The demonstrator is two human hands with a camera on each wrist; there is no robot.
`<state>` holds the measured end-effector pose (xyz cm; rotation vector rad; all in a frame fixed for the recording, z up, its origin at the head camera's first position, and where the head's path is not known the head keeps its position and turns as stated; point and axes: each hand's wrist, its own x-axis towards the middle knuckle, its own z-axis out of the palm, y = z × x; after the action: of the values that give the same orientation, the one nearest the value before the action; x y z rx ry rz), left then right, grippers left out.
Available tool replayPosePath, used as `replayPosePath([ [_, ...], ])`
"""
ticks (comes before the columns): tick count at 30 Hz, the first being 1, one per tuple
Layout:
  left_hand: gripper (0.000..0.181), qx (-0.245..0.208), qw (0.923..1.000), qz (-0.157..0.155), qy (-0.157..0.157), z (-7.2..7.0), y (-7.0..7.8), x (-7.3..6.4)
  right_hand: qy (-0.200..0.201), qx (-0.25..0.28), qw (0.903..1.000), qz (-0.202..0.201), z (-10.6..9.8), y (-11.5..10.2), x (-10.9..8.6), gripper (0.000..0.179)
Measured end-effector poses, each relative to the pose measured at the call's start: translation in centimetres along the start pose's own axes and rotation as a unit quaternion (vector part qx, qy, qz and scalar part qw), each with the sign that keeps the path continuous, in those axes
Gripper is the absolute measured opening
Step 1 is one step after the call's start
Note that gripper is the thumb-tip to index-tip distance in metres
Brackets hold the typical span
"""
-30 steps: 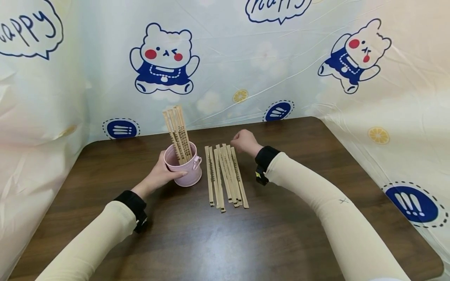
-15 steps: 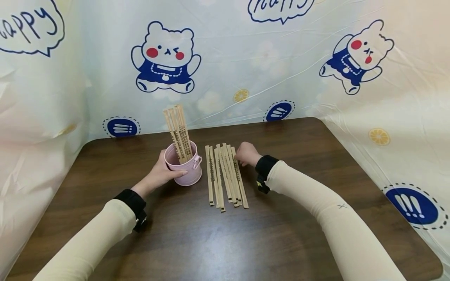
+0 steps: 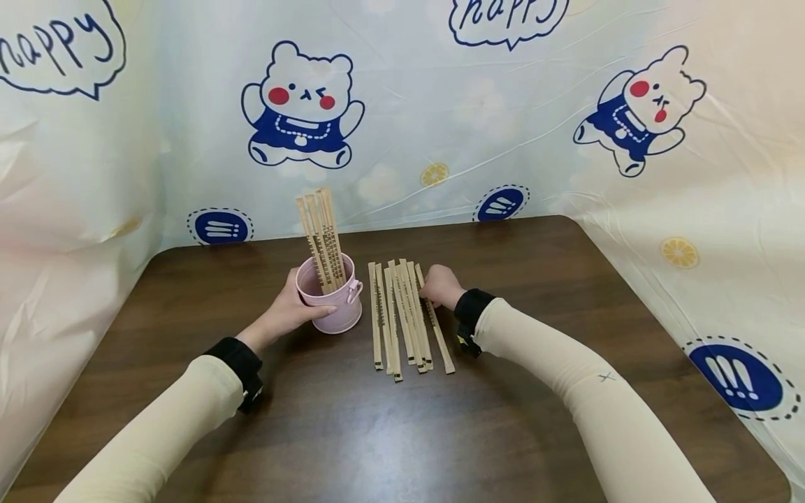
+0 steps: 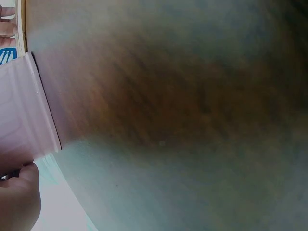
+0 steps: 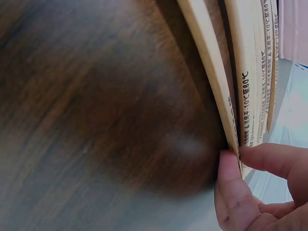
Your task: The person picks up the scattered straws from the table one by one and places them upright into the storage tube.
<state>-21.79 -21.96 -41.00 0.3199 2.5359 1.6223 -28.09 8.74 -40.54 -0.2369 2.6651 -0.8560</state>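
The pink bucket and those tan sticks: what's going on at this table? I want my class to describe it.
A person is handling printed tan sticks and a pink bucket. Their left hand holds the bucket, which stands on the brown table with several upright sticks leaning inside it. More loose sticks lie roughly side by side to its right, some overlapping. The right hand pinches the rightmost stick, which is not yet in the bucket.
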Motion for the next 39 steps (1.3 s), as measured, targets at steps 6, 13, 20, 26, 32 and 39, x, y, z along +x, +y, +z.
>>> replayPosePath([
  [6,0.096,0.0,1.0,0.001,0.002,0.1,0.0,0.0,0.003,0.005,0.9999,0.012,-0.1,0.1,-0.1,0.053],
  [13,0.097,-0.003,1.0,0.003,-0.001,0.0,0.0,0.0,0.003,0.036,0.9984,0.044,-0.3,0.5,0.7,0.036],
  [20,0.096,-0.004,1.0,0.001,-0.008,-0.2,0.2,-0.1,0.013,0.052,0.9979,0.038,-1.3,0.6,0.6,0.042],
  [26,0.097,0.0,1.0,-0.002,-0.007,-0.1,0.2,-0.1,0.026,0.076,0.9957,0.047,-2.2,0.4,0.3,0.037],
  [32,0.097,-0.004,1.0,0.0,-0.006,0.0,0.1,0.0,0.039,0.095,0.9941,0.034,-2.9,0.5,0.3,0.041],
  [39,0.097,-0.001,1.0,0.006,0.006,0.1,-0.3,0.1,0.058,0.132,0.9892,0.027,-3.8,0.1,0.2,0.031],
])
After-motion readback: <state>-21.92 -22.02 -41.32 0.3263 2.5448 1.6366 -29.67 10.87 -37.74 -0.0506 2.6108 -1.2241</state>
